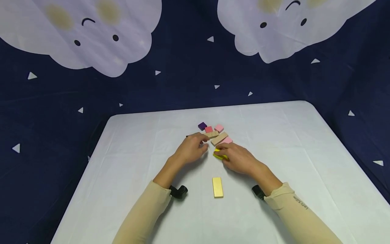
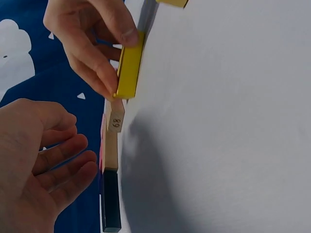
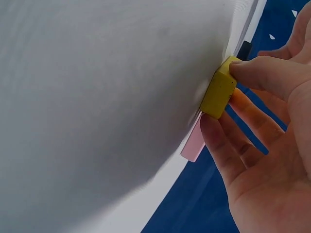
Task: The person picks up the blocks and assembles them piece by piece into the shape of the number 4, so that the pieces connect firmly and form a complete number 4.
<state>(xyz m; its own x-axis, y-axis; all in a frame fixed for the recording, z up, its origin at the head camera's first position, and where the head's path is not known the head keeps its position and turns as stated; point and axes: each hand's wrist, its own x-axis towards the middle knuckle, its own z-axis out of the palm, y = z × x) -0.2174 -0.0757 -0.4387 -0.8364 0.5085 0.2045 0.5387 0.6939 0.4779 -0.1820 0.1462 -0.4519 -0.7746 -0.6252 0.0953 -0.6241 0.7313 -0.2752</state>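
My right hand [image 1: 239, 160] pinches a yellow block [image 3: 218, 92] between thumb and fingers, close over the white table, on the near side of a small cluster of blocks. At the left of that cluster is my left hand [image 1: 191, 148], its fingers loosely bent and nothing held in them. A dark block [image 2: 111, 199] lies near it and is mostly hidden behind it in the head view. Two plain wooden blocks [image 1: 220, 138] lie between and beyond the hands, one showing printed digits in the left wrist view. A pink block [image 1: 228, 140] sits just beyond the right hand.
Farther back on the white table [image 1: 268, 125] are a purple block [image 1: 202, 126], a red block [image 1: 208, 129] and another pink block [image 1: 219, 128]. A pale yellow block [image 1: 217, 187] lies alone nearer the body, between the forearms. A dark blue cloth with clouds hangs behind.
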